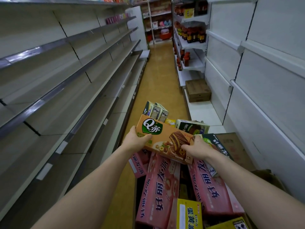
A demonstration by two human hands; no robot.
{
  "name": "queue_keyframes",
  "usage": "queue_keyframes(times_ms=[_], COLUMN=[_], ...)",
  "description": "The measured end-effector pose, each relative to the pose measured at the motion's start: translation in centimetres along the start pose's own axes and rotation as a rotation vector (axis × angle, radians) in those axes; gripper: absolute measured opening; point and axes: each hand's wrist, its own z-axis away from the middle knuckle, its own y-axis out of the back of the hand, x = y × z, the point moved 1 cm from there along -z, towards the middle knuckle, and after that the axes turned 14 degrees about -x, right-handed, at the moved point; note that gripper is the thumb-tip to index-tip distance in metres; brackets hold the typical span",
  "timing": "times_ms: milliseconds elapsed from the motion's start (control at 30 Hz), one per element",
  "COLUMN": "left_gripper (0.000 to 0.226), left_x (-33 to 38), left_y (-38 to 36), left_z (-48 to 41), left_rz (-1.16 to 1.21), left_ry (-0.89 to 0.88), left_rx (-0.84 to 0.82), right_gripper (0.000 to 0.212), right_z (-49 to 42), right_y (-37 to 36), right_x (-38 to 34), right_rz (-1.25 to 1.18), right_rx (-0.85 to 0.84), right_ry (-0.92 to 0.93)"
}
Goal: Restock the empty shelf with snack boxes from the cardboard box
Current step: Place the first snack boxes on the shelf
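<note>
I hold an orange snack box (165,138) with a green Q logo and a chocolate cake picture above the cardboard box (231,142). My left hand (135,141) grips its left end, thumb on the front face. My right hand (196,147) grips its right end. Below lie several pink snack boxes (158,192), yellow ones (189,214) and green-and-white ones (156,111) piled in the cardboard box. The empty shelves (69,90) run along my left, several tiers high.
A narrow aisle with an orange-brown floor (158,70) stretches ahead. White shelving on the right holds dark bottles (193,34), and a closed brown carton (198,90) sits on its bottom shelf. More stocked shelves stand at the far end.
</note>
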Motion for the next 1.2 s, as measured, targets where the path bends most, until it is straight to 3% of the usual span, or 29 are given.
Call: queue_keyframes(times_ms=[233, 567, 767, 867, 1000, 1100, 1200], left_gripper=[0.065, 0.048, 0.065, 0.062, 0.055, 0.041, 0.047], left_x=[-0.3, -0.9, -0.9, -1.4, -2.7, -3.6, -5.0], left_y=[0.0, 2.6, 7.4, 10.3, 13.5, 15.6, 18.1], left_z=[1.3, 6.4, 10.6, 12.7, 15.5, 18.1, 20.7], left_rz=[0.012, 0.169, 0.5, 0.646, 0.807, 0.872, 0.927], left_ry=[-0.045, -0.026, -0.064, -0.117, -0.174, -0.215, -0.26], left_rx=[0.012, -0.061, -0.04, -0.005, 0.076, 0.114, 0.172], right_gripper=[0.09, 0.073, 0.056, 0.055, 0.061, 0.069, 0.07], right_z=[-0.3, 3.4, 6.1, 7.5, 9.0, 10.3, 11.6], right_y=[-1.4, -0.2, 0.1, -0.8, -2.4, -4.1, -6.3], right_x=[0.9, -1.0, -6.8, -10.4, -15.2, -18.8, -22.2], right_rz=[-0.173, -0.085, -0.081, -0.076, -0.091, -0.127, -0.181], right_rx=[0.038, 0.153, 0.13, 0.114, 0.129, 0.042, -0.056], right_ry=[0.02, 0.033, 0.131, 0.214, 0.378, 0.445, 0.525])
